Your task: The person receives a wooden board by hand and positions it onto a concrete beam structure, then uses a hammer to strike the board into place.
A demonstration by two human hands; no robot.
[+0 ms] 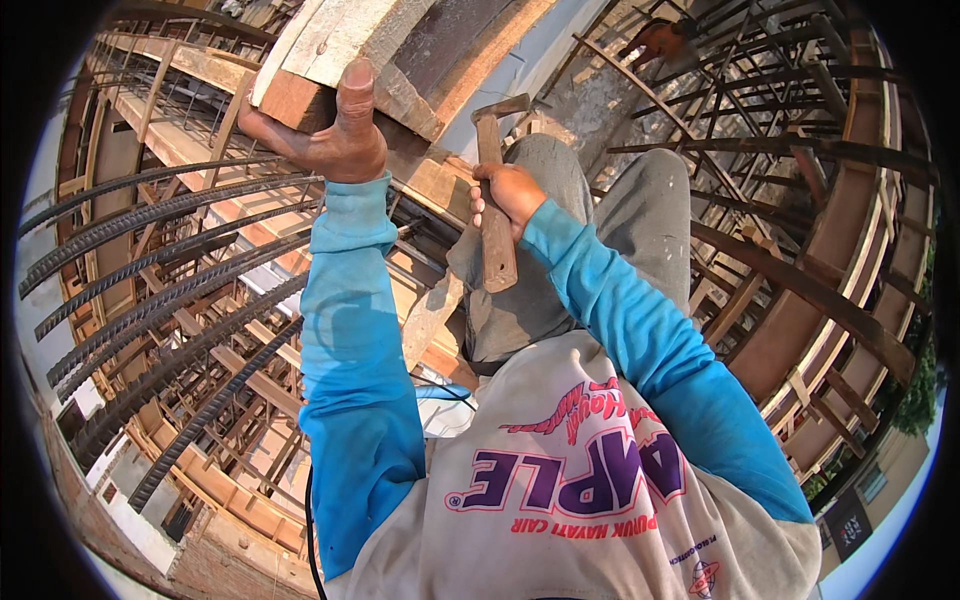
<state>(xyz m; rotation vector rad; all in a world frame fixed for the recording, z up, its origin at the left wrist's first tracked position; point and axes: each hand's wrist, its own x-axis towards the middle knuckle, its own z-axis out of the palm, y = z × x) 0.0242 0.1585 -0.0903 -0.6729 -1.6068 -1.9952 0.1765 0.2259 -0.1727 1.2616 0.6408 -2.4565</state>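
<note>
My right hand (508,198) is wrapped round the wooden handle of a hammer (497,250), whose metal head points up and away from me, over my knee. My left hand (335,135) grips the near end of a thick wooden beam (345,45), thumb up along its end and fingers round its left side. The beam's pale top face looks rough and chalky. Beside it on the right lies a board panel (450,40) with a timber edge. A short timber piece (440,185) sits just below the beam, between my two hands.
Several ribbed steel bars (150,215) stick out to the left of my left forearm. Wooden formwork and scaffold poles (740,120) fill the right side, with drops between them. A long plank (810,300) runs at the right. My bent knees (640,200) are close by the hammer.
</note>
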